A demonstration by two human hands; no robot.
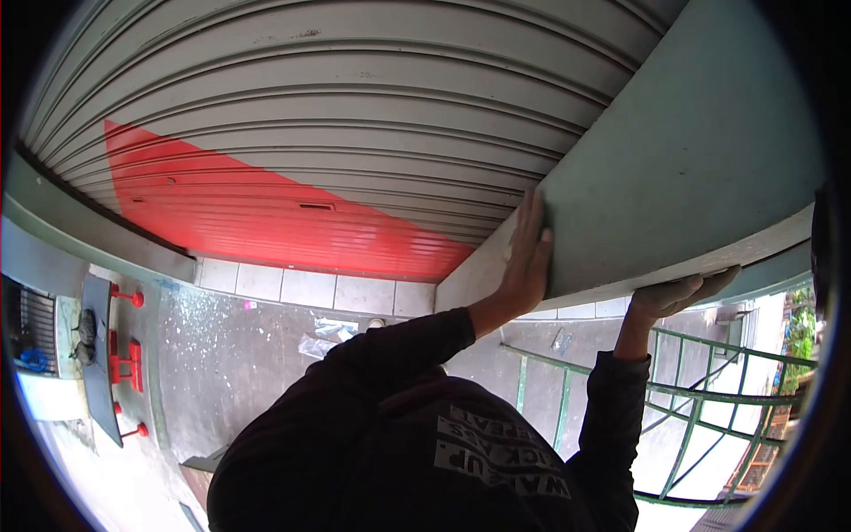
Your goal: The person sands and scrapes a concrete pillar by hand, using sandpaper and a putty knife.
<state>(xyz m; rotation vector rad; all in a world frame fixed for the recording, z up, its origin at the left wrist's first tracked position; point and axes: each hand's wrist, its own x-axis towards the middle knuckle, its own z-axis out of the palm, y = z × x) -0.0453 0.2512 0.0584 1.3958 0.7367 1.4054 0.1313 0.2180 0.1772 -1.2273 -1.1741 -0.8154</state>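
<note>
A grey-green wall pillar stands to the right, its edges running toward me. My left hand lies against the pillar's left side near the roller shutter, palm in, fingers together and stretched upward. Round the other corner, my right hand rests along the pillar's right edge, its fingers extended and dusty-looking. Neither hand shows a tool. The palms are hidden against the pillar. Ahead, the ribbed metal roller shutter is down, with a red painted area in its lower part.
White tiles line the shutter's foot. The grey floor carries pale specks and a piece of clear plastic. A green metal railing stands at right. A dark table with red fittings is at left.
</note>
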